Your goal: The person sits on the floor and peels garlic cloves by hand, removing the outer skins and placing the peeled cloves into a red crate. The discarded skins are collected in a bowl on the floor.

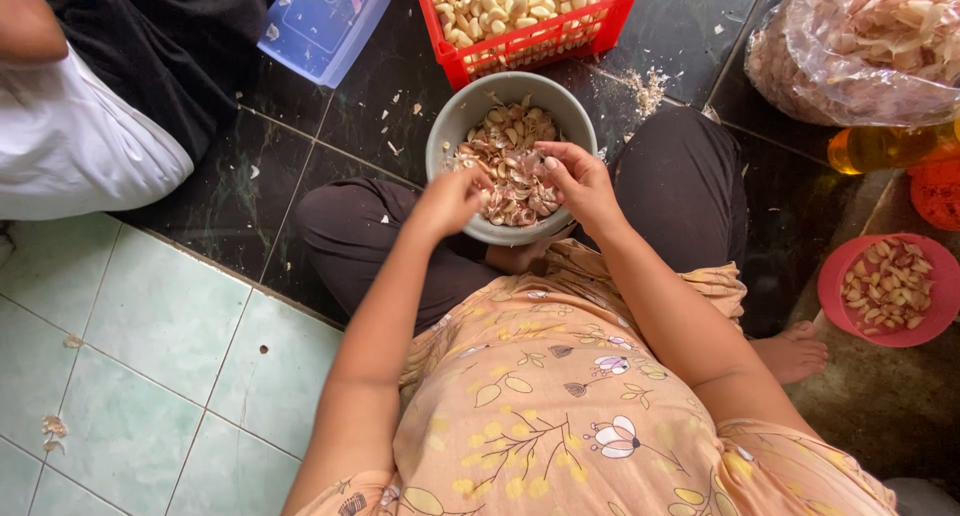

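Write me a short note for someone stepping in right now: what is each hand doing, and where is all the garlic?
Left hand and right hand: both over the grey bowl, fingers pinched together; whether they hold a clove is hidden.
Grey bowl, in the lap: full of garlic skins and cloves.
Red crate, ahead: filled with peeled cloves.
Pink bowl, on the right: more cloves.
Clear bag, upper right: garlic skins or unpeeled garlic, hard to tell.
Done: a crate of peeled cloves.
Left: the grey bowl's contents.
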